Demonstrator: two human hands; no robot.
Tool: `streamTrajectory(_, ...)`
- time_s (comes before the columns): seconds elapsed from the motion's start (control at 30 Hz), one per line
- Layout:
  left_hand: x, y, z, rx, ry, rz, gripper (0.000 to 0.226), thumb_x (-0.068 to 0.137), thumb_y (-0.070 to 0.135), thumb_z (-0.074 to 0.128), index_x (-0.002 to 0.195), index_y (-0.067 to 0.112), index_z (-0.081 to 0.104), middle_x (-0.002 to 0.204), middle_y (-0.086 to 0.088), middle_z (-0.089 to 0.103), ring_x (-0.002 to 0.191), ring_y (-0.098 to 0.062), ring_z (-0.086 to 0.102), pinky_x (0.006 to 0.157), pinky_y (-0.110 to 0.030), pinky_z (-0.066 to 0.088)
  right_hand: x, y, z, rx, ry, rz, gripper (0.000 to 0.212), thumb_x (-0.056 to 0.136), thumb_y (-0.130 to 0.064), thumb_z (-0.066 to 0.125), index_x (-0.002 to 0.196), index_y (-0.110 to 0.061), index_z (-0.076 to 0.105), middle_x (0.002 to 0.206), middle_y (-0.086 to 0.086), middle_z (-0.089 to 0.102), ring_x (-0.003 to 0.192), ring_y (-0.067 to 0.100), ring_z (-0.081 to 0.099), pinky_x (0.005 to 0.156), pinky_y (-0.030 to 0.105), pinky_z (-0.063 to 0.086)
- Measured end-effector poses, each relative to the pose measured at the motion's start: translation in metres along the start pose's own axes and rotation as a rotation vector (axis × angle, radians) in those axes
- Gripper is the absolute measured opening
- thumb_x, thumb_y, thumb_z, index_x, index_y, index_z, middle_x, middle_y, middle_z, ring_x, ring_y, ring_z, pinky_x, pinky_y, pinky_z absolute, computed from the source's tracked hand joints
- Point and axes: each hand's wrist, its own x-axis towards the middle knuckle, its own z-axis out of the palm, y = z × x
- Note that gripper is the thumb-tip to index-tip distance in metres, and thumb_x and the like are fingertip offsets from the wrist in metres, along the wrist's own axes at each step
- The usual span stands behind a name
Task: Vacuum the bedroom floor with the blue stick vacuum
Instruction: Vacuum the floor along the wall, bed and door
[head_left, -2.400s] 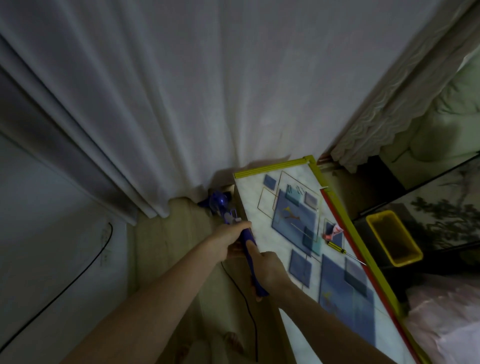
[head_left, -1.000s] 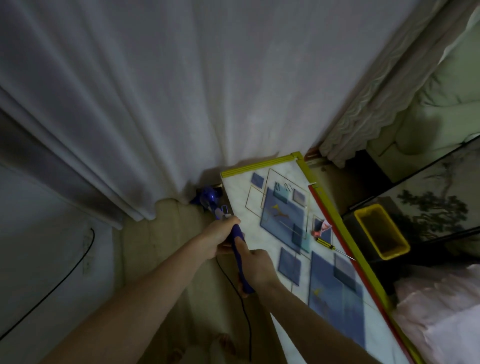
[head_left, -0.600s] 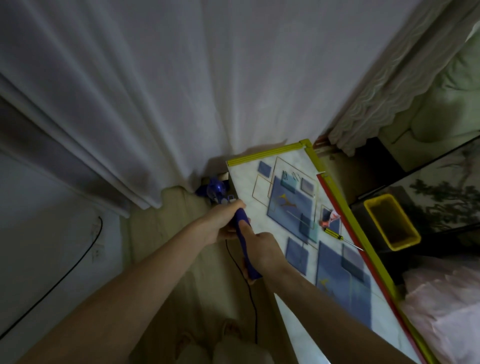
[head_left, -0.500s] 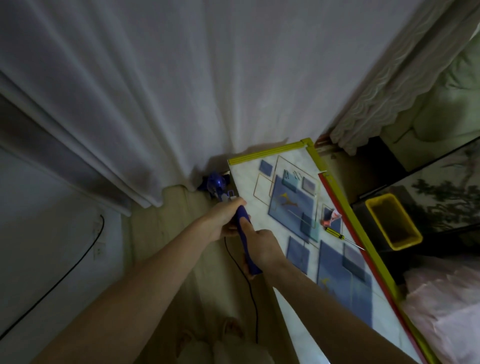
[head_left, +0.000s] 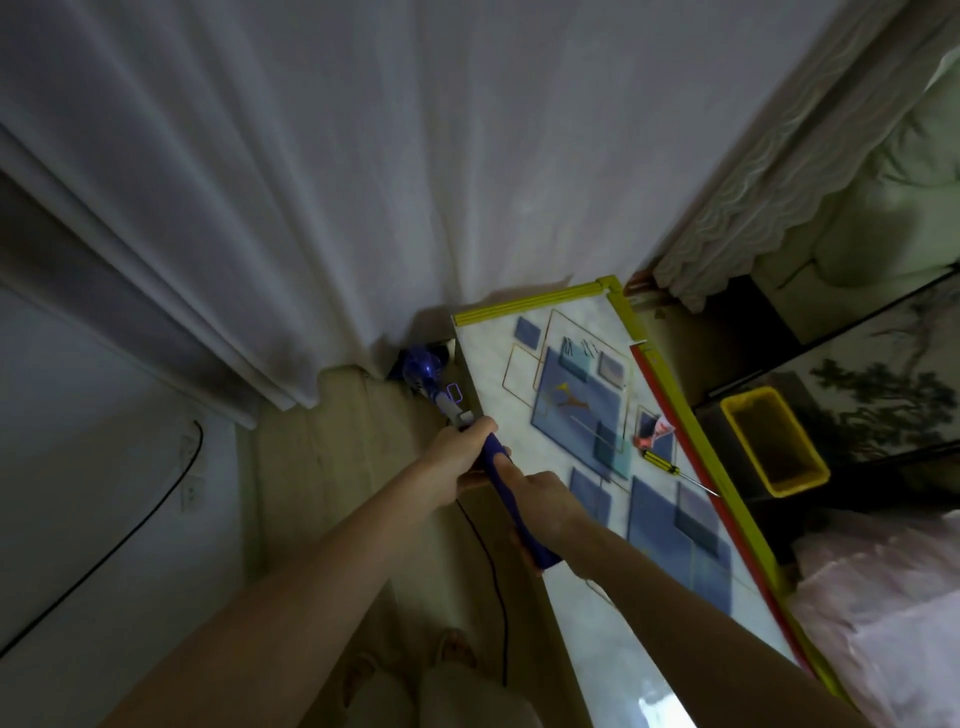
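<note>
Both my hands grip the handle of the blue stick vacuum (head_left: 496, 465), which slants down and away from me. My left hand (head_left: 457, 457) holds it higher along the shaft, near a grey collar. My right hand (head_left: 540, 501) is wrapped around the handle's lower end. The vacuum's blue body (head_left: 423, 364) reaches the wooden floor (head_left: 332, 457) in the corner under the white curtain (head_left: 363, 182), beside the table's end. Its floor head is hidden by the curtain and the body. A black cord (head_left: 491, 561) hangs from the handle to the floor.
A table (head_left: 519, 426) with a blue-patterned top and yellow edge stands on the right, with a screwdriver (head_left: 675, 470) on it. A yellow bin (head_left: 774, 441) stands beyond it, pink bedding (head_left: 883, 597) at right. A white wall (head_left: 78, 467) with a socket and black cable is on the left.
The view has shifted slightly; the vacuum's body stays in the curtain corner beside the table end. Both hands keep the same hold on the handle.
</note>
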Motion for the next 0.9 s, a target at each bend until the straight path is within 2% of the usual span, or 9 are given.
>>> streamTrajectory(0.1, -0.022, -0.003, -0.004, 0.015, 0.040, 0.001, 0.013, 0.094, 0.022, 0.056, 0.098, 0.010, 0.055, 0.089, -0.013, 0.069, 0.080, -0.022, 0.066, 0.068, -0.032, 0.057, -0.020, -0.005, 0.002, 0.001, -0.039, 0.009, 0.056, 0.097, -0.061, 0.030, 0.080, -0.012, 0.052, 0.080, 0.010, 0.060, 0.065, 0.019, 0.054, 0.073, 0.032, 0.047)
streamTrajectory(0.17, -0.038, -0.010, -0.012, 0.049, 0.070, 0.007, 0.021, 0.093, 0.025, 0.056, 0.104, 0.008, 0.057, 0.106, -0.017, 0.067, 0.094, -0.028, 0.067, 0.081, -0.040, 0.057, -0.042, -0.008, 0.010, 0.017, -0.082, 0.014, 0.056, 0.098, -0.060, 0.032, 0.079, -0.011, 0.052, 0.073, 0.008, 0.057, 0.054, 0.016, 0.052, 0.063, 0.029, 0.047)
streamTrajectory(0.2, -0.046, -0.014, -0.017, 0.058, 0.085, -0.004, 0.027, 0.092, 0.026, 0.056, 0.110, 0.006, 0.057, 0.106, -0.017, 0.068, 0.095, -0.028, 0.067, 0.085, -0.042, 0.057, -0.054, -0.010, 0.014, 0.040, -0.097, 0.019, 0.055, 0.098, -0.058, 0.034, 0.079, -0.010, 0.051, 0.068, 0.007, 0.056, 0.046, 0.014, 0.052, 0.053, 0.025, 0.046)
streamTrajectory(0.3, -0.074, -0.029, -0.033, -0.006, 0.094, -0.049, 0.027, 0.093, 0.024, 0.056, 0.113, 0.006, 0.056, 0.082, -0.010, 0.069, 0.074, -0.021, 0.067, 0.069, -0.034, 0.058, -0.086, -0.010, 0.026, 0.073, -0.137, 0.024, 0.052, 0.100, -0.053, 0.037, 0.078, -0.007, 0.048, 0.057, 0.005, 0.052, 0.027, 0.006, 0.047, 0.034, 0.014, 0.038)
streamTrajectory(0.5, -0.110, -0.063, -0.043, -0.027, 0.099, -0.093, 0.029, 0.095, 0.022, 0.054, 0.118, 0.004, 0.054, 0.083, -0.009, 0.066, 0.069, -0.017, 0.065, 0.048, -0.024, 0.053, -0.107, 0.017, 0.049, -0.048, -0.157, -0.003, 0.052, 0.098, -0.058, 0.035, 0.074, -0.014, 0.050, 0.059, -0.002, 0.051, 0.032, 0.001, 0.044, 0.039, 0.011, 0.037)
streamTrajectory(0.63, -0.107, -0.062, -0.043, 0.026, 0.118, -0.071, 0.031, 0.097, 0.025, 0.052, 0.121, 0.005, 0.054, 0.077, -0.007, 0.063, 0.063, -0.015, 0.062, 0.041, -0.019, 0.049, -0.094, 0.025, 0.066, 0.027, -0.112, 0.019, 0.052, 0.099, -0.057, 0.033, 0.076, -0.013, 0.050, 0.059, -0.001, 0.051, 0.033, 0.002, 0.045, 0.039, 0.013, 0.038)
streamTrajectory(0.7, -0.104, -0.058, -0.050, 0.034, 0.147, -0.075, 0.026, 0.098, 0.026, 0.052, 0.114, 0.006, 0.055, 0.076, -0.006, 0.061, 0.063, -0.014, 0.060, 0.045, -0.021, 0.050, -0.087, 0.022, 0.080, 0.058, -0.116, -0.003, 0.052, 0.099, -0.057, 0.033, 0.079, -0.012, 0.050, 0.064, 0.001, 0.052, 0.043, 0.008, 0.048, 0.050, 0.019, 0.041)
streamTrajectory(0.8, -0.099, -0.049, -0.069, 0.042, 0.179, -0.057, 0.022, 0.097, 0.028, 0.052, 0.090, 0.008, 0.059, 0.072, -0.005, 0.062, 0.065, -0.015, 0.060, 0.061, -0.026, 0.051, -0.075, 0.005, 0.098, 0.096, -0.130, -0.024, 0.052, 0.099, -0.057, 0.034, 0.080, -0.011, 0.051, 0.075, 0.008, 0.056, 0.059, 0.016, 0.051, 0.066, 0.031, 0.045)
streamTrajectory(0.9, -0.097, -0.036, -0.078, -0.026, 0.187, -0.023, 0.026, 0.095, 0.027, 0.054, 0.077, 0.009, 0.060, 0.062, -0.004, 0.063, 0.064, -0.017, 0.059, 0.064, -0.028, 0.051, -0.069, -0.016, 0.097, 0.105, -0.113, -0.017, 0.054, 0.096, -0.059, 0.039, 0.089, -0.007, 0.053, 0.076, 0.009, 0.058, 0.053, 0.016, 0.053, 0.054, 0.024, 0.046)
